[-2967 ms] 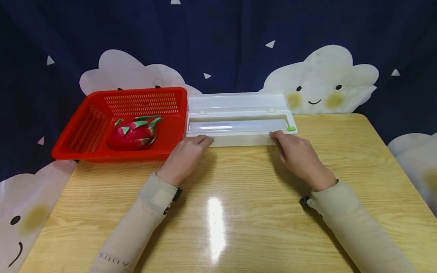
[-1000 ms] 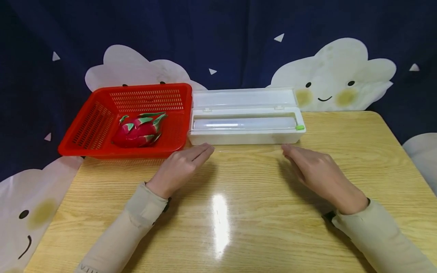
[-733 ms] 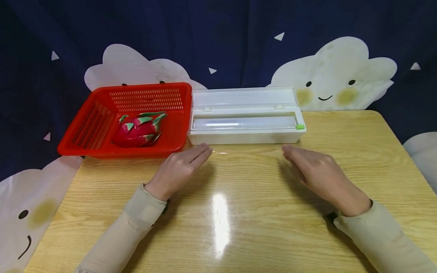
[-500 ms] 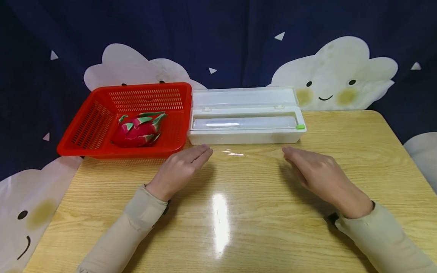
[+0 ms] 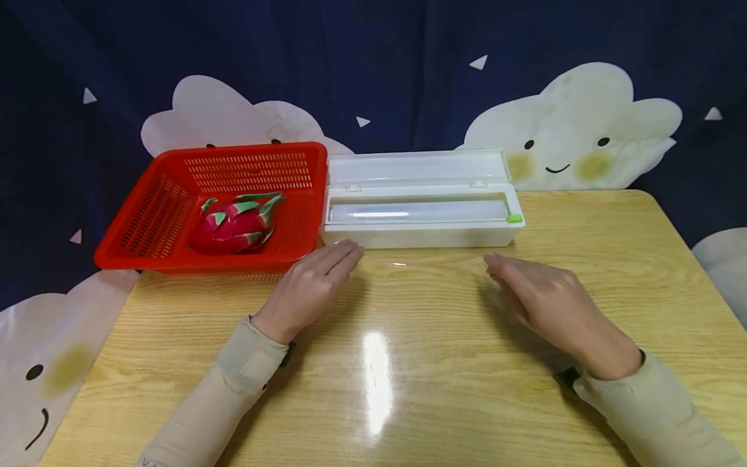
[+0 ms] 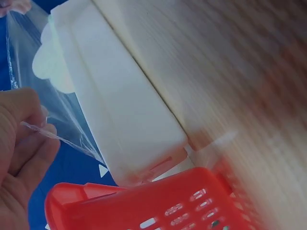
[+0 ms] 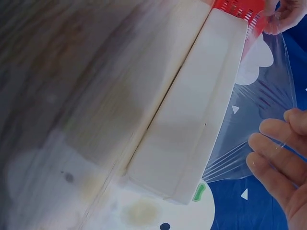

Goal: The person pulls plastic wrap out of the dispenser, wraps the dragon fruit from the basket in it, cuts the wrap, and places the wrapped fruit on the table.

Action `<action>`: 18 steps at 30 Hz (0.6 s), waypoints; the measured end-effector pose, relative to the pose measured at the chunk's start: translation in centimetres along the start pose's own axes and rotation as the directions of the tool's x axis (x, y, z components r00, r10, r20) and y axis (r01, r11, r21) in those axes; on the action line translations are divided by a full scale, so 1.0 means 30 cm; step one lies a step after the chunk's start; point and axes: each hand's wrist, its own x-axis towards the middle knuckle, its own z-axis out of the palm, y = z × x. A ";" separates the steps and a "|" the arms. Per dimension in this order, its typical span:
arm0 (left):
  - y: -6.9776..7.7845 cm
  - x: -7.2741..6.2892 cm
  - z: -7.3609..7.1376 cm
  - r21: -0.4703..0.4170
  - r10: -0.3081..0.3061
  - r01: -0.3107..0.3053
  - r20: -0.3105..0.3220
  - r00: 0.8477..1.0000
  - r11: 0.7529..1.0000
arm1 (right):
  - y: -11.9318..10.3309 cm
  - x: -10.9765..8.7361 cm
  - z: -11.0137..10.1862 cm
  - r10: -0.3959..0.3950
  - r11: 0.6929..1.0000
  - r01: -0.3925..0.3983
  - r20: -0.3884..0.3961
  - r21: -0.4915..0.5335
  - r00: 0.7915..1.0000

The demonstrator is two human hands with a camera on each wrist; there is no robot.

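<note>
A white cling film dispenser [image 5: 417, 237] sits at the back of the table with its lid [image 5: 417, 170] up. Inside lies the film roll [image 5: 420, 211], and a green slider [image 5: 514, 218] is at the right end. My left hand [image 5: 309, 285] pinches one corner of the clear cling film [image 6: 31, 57] between thumb and fingers. The other corner is pinched by my right hand [image 5: 554, 305], whose remaining fingers are spread out in the right wrist view. Between both hands and the dispenser's front edge the film stretches as a sheet, creased near its sides.
Left of the dispenser, right up against it, stands a red plastic basket [image 5: 210, 264] with a dragon fruit [image 5: 227, 228] inside. Behind the wooden table [image 5: 443, 376] hangs a dark blue curtain [image 5: 385, 58] with white clouds.
Over three seconds both hands have drawn the film from the dispenser's front edge toward me, and the right hand has shifted rightward. Lately the hands are nearly still, the left slightly farther forward.
</note>
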 end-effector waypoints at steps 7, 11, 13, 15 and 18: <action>-0.005 -0.014 -0.001 -0.078 0.037 -0.031 0.065 0.997 0.996 | 0.000 -0.004 -0.003 -0.006 1.000 0.007 -0.016 0.009 1.000; -0.005 -0.020 -0.009 -0.061 0.061 -0.058 0.059 0.996 0.996 | 0.002 -0.008 -0.006 -0.009 1.000 0.009 -0.006 0.005 1.000; -0.004 -0.022 -0.014 -0.049 0.071 -0.069 0.057 0.996 0.996 | 0.002 -0.010 -0.006 -0.013 1.000 0.013 -0.003 0.002 1.000; -0.002 -0.026 -0.018 -0.037 0.079 -0.077 0.064 0.995 0.996 | 0.003 -0.012 -0.005 -0.019 1.000 0.019 -0.003 -0.002 1.000; 0.004 -0.032 -0.026 -0.010 0.088 -0.087 0.088 0.992 0.996 | 0.004 -0.017 -0.003 -0.032 0.999 0.032 -0.009 -0.007 0.999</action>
